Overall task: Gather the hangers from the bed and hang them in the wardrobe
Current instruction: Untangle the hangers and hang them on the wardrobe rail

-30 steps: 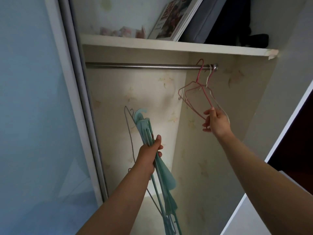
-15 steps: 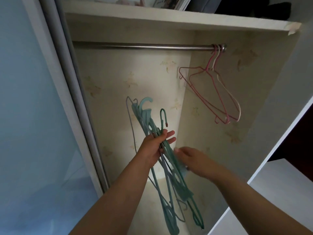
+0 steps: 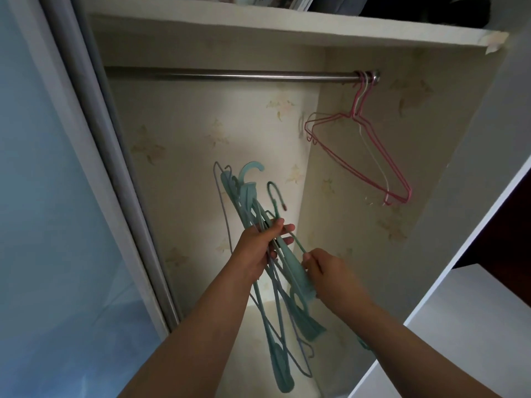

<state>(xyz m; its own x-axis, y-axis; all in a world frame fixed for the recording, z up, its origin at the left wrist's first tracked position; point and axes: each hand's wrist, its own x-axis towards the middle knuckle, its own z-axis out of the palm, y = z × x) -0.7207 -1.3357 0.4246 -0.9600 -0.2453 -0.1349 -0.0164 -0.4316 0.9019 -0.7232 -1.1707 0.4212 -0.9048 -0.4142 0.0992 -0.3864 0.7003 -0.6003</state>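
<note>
At the centre of the frame the left hand [image 3: 260, 248] grips a bundle of hangers [image 3: 275, 285], its fingers curled round the necks with two fingertips poking out to the right. The bundle is mostly teal plastic: flat, broad-shouldered hangers with thick curved hooks fanning up toward the middle of the frame, mixed with a few thin wire ones in pale lilac-grey. Their lower ends splay downward toward the bottom centre, crossing over each other. One slim green wire hanger [image 3: 275, 202] stands out from the rest, its hook tipped with a small reddish end and rising just above the left hand.

The right hand [image 3: 330, 271], just right of centre, pinches the shoulder wire of that green hanger between thumb and fingers, close beside the bundle.

In the upper part of the frame a metal rail [image 3: 230, 75] runs across the wardrobe [image 3: 359, 33] under a white shelf. At the rail's right end hang several wire hangers [image 3: 370, 156], pink and white, tilted toward the right side wall. The wardrobe's inner walls carry a faded floral paper. A pale blue sliding door [image 3: 43, 196] fills the left of the frame.
</note>
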